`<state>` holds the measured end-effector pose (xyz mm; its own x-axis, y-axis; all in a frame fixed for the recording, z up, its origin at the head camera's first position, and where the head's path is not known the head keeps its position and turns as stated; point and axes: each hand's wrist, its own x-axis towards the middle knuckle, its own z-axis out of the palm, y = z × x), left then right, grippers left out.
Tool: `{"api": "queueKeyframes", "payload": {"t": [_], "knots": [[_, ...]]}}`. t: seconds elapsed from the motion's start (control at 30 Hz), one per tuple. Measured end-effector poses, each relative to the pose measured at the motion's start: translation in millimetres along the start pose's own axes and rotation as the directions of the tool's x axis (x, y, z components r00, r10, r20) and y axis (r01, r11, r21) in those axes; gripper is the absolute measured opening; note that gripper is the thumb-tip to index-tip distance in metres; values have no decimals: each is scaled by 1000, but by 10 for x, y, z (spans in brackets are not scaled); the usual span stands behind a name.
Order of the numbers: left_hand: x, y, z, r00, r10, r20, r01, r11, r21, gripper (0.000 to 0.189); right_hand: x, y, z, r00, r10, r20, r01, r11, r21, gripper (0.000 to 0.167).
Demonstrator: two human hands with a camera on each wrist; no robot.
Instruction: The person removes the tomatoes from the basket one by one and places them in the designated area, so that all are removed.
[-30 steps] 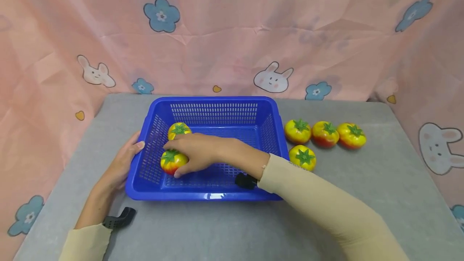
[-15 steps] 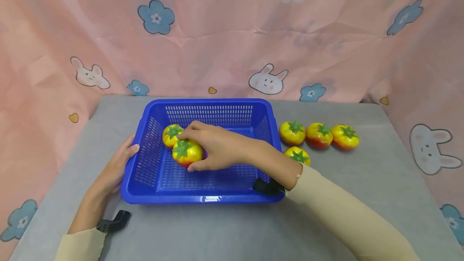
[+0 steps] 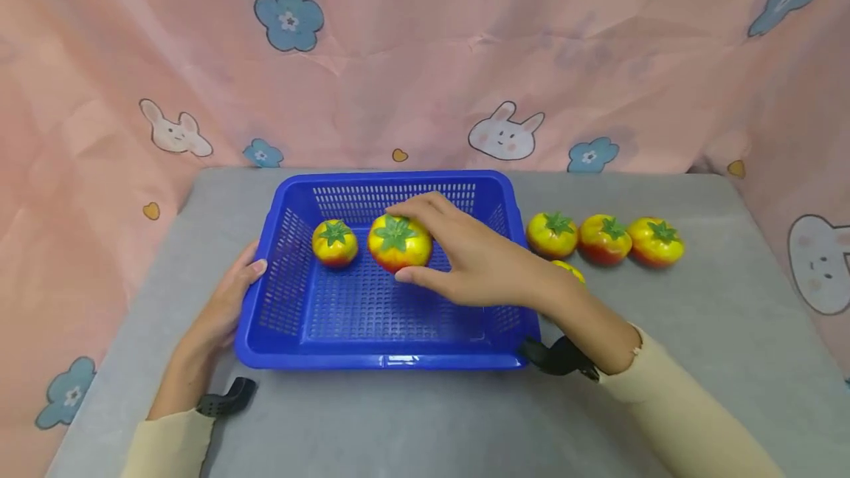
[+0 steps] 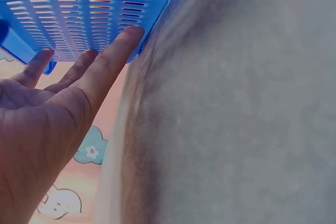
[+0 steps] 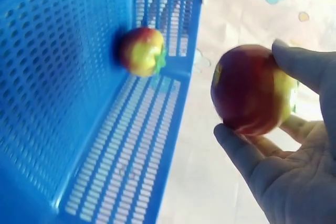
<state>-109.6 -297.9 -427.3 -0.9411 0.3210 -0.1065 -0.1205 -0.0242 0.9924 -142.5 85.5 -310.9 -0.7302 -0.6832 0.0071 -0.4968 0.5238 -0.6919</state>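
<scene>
In the head view my right hand (image 3: 481, 257) holds a yellow-and-red toy tomato (image 3: 393, 243) with a green star-shaped top, pinched between thumb and fingers above the blue basket (image 3: 319, 361). The right wrist view shows this tomato (image 5: 247, 90) raised clear of the basket floor. A second toy tomato (image 3: 335, 246) sits inside the basket near its left wall. My left hand (image 3: 229, 293) grips the basket's left side, thumb on the rim. In the left wrist view its fingers (image 4: 105, 69) lie against the outside of the slotted wall (image 4: 79, 17).
Right of the basket, three toy tomatoes (image 3: 604, 240) stand in a row on the grey table (image 3: 372, 426). Another tomato (image 3: 569, 270) is partly hidden behind my right forearm. A pink patterned curtain (image 3: 385, 80) hangs behind and beside the table.
My right hand has lifted the nearer tomato from the basket's left part and carried it up and to the right. The other tomato stays inside. My left hand keeps its place on the rim.
</scene>
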Motion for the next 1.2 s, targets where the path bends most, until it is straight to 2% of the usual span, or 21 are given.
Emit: {"api": "queueKeyframes", "payload": {"t": [0.27, 0.4, 0.53, 0.67, 0.83, 1.0, 1.2], "knots": [[25, -24, 12, 1000, -23, -11, 23, 999, 32, 57, -325, 50, -207, 994, 25, -102, -27, 1000, -15, 71], [16, -23, 21, 999, -35, -7, 36, 998, 53, 59, -498, 112, -239, 990, 52, -130, -53, 999, -3, 70], [-2, -6, 19, 999, -38, -12, 39, 996, 85, 61, -694, 172, -249, 978, 74, -197, -72, 997, 18, 71], [-5, 14, 14, 1000, -27, -12, 28, 996, 86, 62, -901, 252, -243, 951, 117, -287, -114, 993, 29, 75], [2, 4, 1, 1000, -24, -11, 24, 997, 69, 62, -1131, 440, -166, 902, 155, -404, -148, 988, 50, 80], [1, -29, -11, 1000, 0, -9, 0, 998, 65, 61, -1268, 583, -110, 873, 151, -463, -138, 988, 63, 82], [8, -72, 3, 1000, 3, -7, -3, 999, 37, 60, -1423, 683, -102, 840, 162, -517, -177, 984, 19, 86]]}}
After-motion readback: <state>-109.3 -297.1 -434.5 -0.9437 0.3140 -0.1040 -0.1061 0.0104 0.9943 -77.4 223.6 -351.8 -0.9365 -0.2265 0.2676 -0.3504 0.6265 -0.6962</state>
